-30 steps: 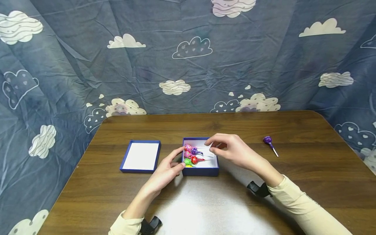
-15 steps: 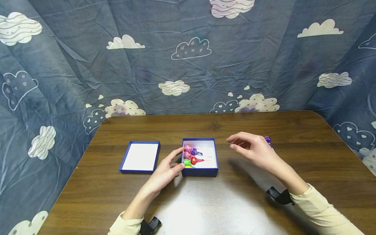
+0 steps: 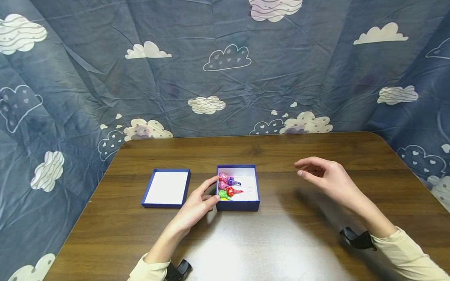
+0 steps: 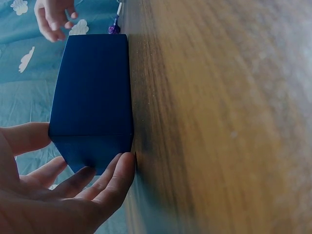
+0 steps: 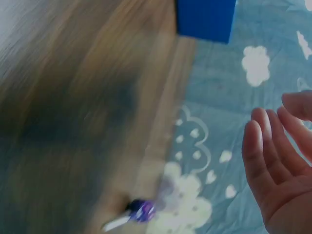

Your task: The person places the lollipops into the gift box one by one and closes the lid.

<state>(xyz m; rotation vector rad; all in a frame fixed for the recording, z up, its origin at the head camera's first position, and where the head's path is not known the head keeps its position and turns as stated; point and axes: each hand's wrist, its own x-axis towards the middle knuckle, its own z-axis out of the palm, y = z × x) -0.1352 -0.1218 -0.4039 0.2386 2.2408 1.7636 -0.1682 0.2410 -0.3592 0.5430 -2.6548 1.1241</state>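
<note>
My left hand point(image 3: 195, 207) holds a blue open-topped box point(image 3: 238, 206) by its left side, thumb and forefinger at the rim. In the left wrist view the other fingers lie against the box's end wall. Wrapped lollipops lie inside with heads toward the left wall: pink point(image 3: 223, 185), purple point(image 3: 231, 180), red point(image 3: 230, 191) and green point(image 3: 223, 194). A bit of yellow shows below the green one. Over the table right of the box hovers my right hand point(image 3: 325, 177), fingers slightly bent around nothing. A loose purple lollipop point(image 5: 142, 210) lies on the table; in the head view that hand hides it.
Left of the box lies a blue-edged lid point(image 3: 166, 189), white inside facing up. Everything stands on a brown wooden table point(image 3: 274, 242). Behind it hangs a blue-grey cloth point(image 3: 183, 82) printed with clouds.
My right hand has moved from above the box to the right, in front of the loose purple lollipop. The left hand stays at the box.
</note>
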